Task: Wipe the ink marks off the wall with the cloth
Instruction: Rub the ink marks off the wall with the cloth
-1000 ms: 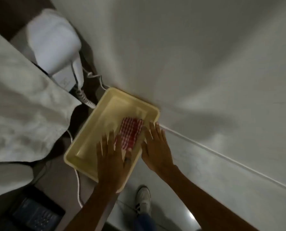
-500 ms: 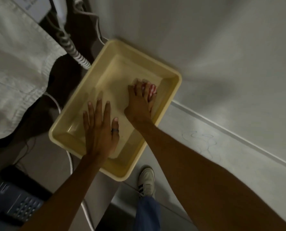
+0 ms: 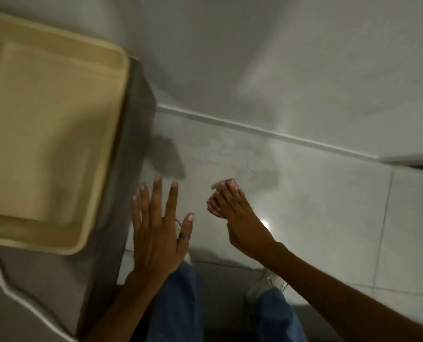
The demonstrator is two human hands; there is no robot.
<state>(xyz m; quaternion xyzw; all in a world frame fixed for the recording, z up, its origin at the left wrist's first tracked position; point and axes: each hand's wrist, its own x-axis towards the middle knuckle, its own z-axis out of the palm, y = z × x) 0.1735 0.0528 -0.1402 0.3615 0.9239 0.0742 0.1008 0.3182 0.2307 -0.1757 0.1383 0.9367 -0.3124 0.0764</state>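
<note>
Bunched into a small wad, the red-and-white checked cloth [image 3: 214,206] sat in the right hand [image 3: 240,218], whose fingers were curled closed around it so that only its edges showed at the fingertips and under the palm. The wad was pressed to, or held just off, the pale tiled wall [image 3: 304,193]; the blur left that unclear. Thin looping ink marks [image 3: 237,160] lay on the tile just beyond the cloth, toward twelve o'clock from it, below a white trim strip [image 3: 279,137] that ran across the wall. At nine o'clock from the cloth, the left hand [image 3: 158,228] was spread wide with fingers apart, holding nothing, a ring [image 3: 183,235] on its thumb. Farther out at ten o'clock a cream plastic tray [image 3: 102,169] rested on a grey surface [image 3: 111,230], blurred by motion. At six o'clock were blue jeans [image 3: 178,304] and a white shoe [image 3: 264,285] on the floor
</note>
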